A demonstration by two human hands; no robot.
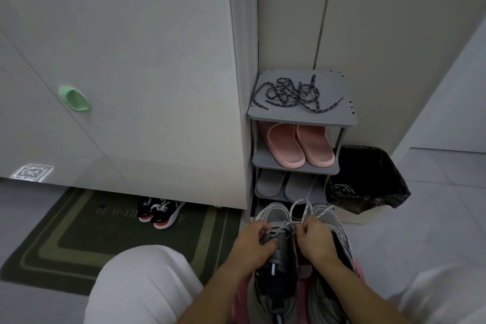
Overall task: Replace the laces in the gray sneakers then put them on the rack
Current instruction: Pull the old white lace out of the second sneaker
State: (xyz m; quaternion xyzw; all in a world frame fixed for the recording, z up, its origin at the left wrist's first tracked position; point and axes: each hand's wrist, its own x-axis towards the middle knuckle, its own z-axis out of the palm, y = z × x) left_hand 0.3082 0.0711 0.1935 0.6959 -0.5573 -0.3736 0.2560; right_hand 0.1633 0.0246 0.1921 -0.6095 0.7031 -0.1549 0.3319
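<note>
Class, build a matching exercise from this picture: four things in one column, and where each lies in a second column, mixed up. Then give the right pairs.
Things
1. dark speckled laces
2. pink slippers
3. gray slippers
4. black and red sneakers

Places
A. on the green mat
B. second shelf of the shoe rack
C. top shelf of the shoe rack
D. third shelf of the shoe rack

Pairs: 1-C, 2-B, 3-D, 4-A
</note>
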